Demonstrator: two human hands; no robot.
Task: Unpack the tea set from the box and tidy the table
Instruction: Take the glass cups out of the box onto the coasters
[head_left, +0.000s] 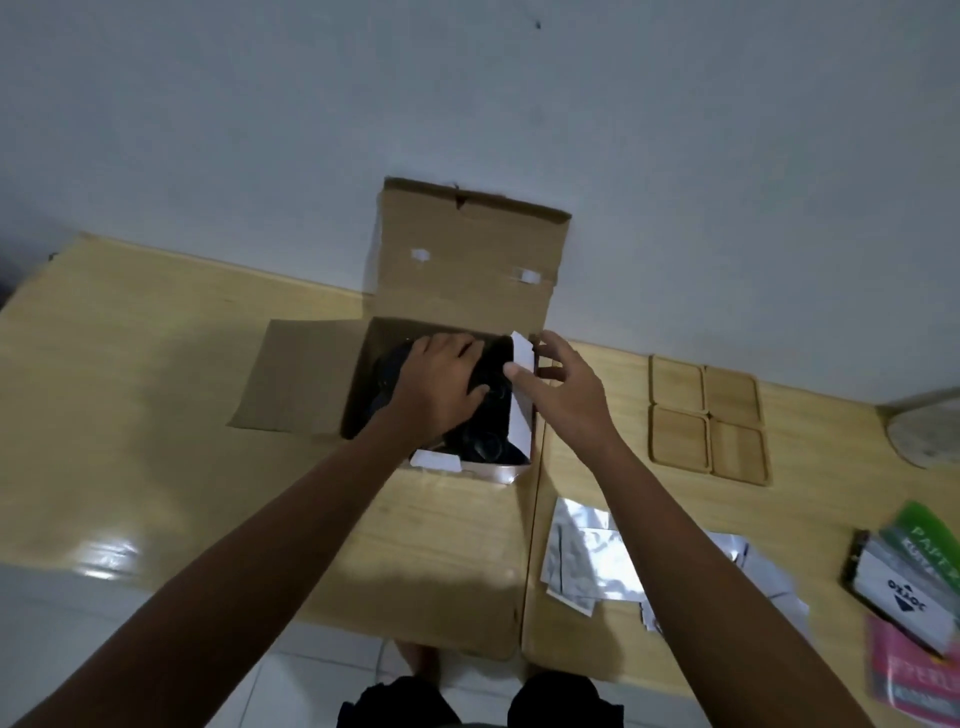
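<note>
A pale wooden table (156, 395) with a glossy, faintly grained top stands against a plain grey-white wall (675, 156); a seam runs across the top just right of the box, and white floor tiles show below the near edge. On it sits an open brown cardboard box (467, 270), its back flap upright against the wall and its left flap lying flat. Inside is a dark, rounded shape, too dim to name, edged by a white paper insert (521, 410). The left hand (441, 384) reaches into the box with fingers spread flat on the dark contents; whether it grips anything cannot be told. The right hand (558, 384) hovers at the box's right rim, fingers loosely apart, thumb touching the white insert. Right of the box lie four square wooden coasters (709, 418) with rounded corners in a two-by-two block. Nearer, crumpled white wrapping papers (587, 561) are scattered, and at the far right lie coloured printed packets (904, 587)
</note>
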